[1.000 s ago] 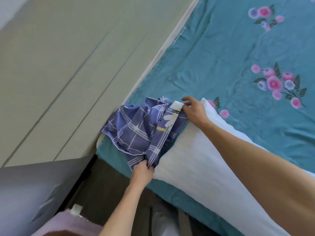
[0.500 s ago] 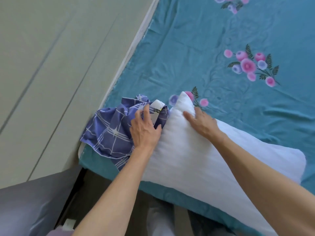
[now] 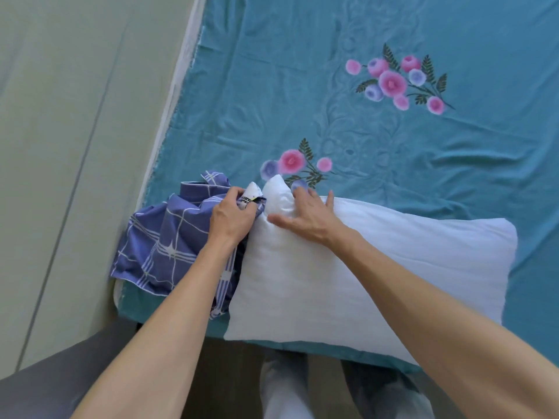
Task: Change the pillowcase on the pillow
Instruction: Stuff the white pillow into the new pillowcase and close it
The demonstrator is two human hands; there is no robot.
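The bare white pillow (image 3: 372, 276) lay flat on the bed, on the teal floral sheet (image 3: 302, 95), along the near edge of the mattress. Its long axis ran left to right, and its near left corner reached the edge of the bed. Its far left corner stood up in a point beside a printed flower cluster on the sheet.

The purple checked pillowcase (image 3: 163, 243) lay bunched in a crumpled heap at the near left corner of the bed, touching the left end of the pillow. A white label (image 3: 251, 195) with black print showed at the far side of the heap, just beside the raised pillow corner.

Left hand (image 3: 233, 219): the grip was closed, with the fingers curled around a fold of the pillowcase at the label. The forearm crossed over the near part of the pillowcase heap.

Right hand (image 3: 305, 217): the fingers were spread and nearly straight, pressing down on the top face of the pillow near its far left corner. The thumb pointed left toward the pillowcase. The fabric dimpled under the fingertips. This grip enclosed nothing.

The 2 hands were close together, separated by the raised pillow corner.

A pale panelled wall (image 3: 60, 146) ran along the left side of the bed. A grey surface (image 3: 51, 385) occupied the lower left of the view. The person's light trousers (image 3: 284, 391) appeared below the edge of the bed.
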